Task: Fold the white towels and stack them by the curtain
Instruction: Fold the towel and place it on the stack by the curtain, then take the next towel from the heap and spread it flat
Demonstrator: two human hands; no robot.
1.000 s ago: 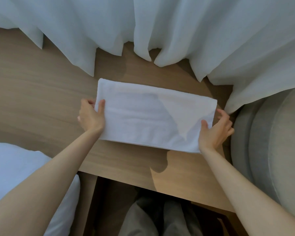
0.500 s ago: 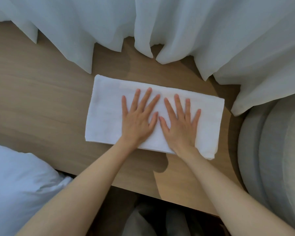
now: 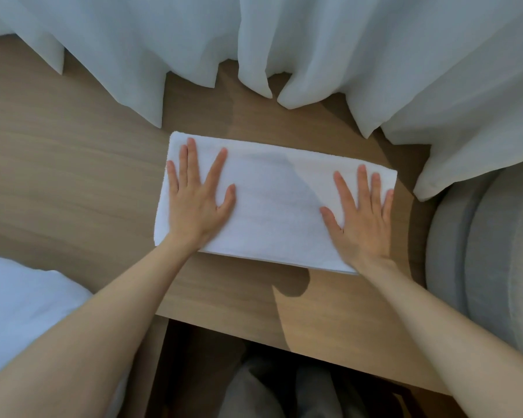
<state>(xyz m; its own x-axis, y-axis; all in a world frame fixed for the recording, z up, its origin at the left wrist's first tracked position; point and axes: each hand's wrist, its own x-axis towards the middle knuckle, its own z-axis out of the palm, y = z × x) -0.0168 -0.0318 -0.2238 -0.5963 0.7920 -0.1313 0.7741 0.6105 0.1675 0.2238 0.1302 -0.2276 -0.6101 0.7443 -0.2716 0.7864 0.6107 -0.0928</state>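
A folded white towel (image 3: 275, 203) lies flat as a long rectangle on the wooden table (image 3: 73, 182), just in front of the white curtain (image 3: 314, 49). My left hand (image 3: 198, 203) rests palm down on the towel's left end, fingers spread. My right hand (image 3: 361, 218) presses flat on the right end, fingers spread, its little finger at the towel's right edge. Neither hand grips anything.
A white pillow or bedding (image 3: 21, 315) sits at the lower left beside the table. A grey rounded cushion or chair (image 3: 489, 267) stands close to the table's right end. My grey-clad legs (image 3: 269, 390) show under the table's near edge.
Both hands have slid apart from the towel's middle to its two ends, staying flat on it. Before that they held the towel's ends by the edges.
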